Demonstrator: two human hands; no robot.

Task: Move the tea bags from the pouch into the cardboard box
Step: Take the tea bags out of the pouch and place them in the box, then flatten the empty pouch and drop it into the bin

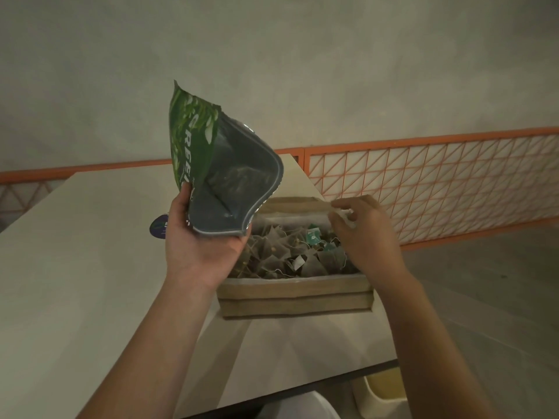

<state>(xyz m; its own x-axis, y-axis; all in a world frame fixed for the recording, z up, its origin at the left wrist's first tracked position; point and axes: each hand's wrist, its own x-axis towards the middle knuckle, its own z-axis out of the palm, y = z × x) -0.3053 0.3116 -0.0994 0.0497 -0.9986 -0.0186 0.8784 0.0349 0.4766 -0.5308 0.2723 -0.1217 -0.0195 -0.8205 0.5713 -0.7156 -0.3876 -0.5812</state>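
Tea bags (pixel 290 252) are piled loose in the cardboard box (pixel 296 300), pyramid-type ones with strings and little teal tags all tangled up; the box sits on the pale worktop (pixel 90 267) toward its right edge, top flaps folded open; the left hand (pixel 202 246) grips the green pouch (pixel 223 179) by its opened mouth, holding it up over the left end of the box and tilted so the mouth faces the camera and you look straight into the silvery lining, with a few bags dimly visible deep inside; the right hand (pixel 363 234) is over the right end of the box, fingertips pinching something small and white, can't really tell if it's a tag or a bag; a dark round sticker-looking thing (pixel 158 226) lies on the worktop just behind the left hand; an orange wire-grid fence (pixel 438 182) runs along beyond the worktop's far edge.
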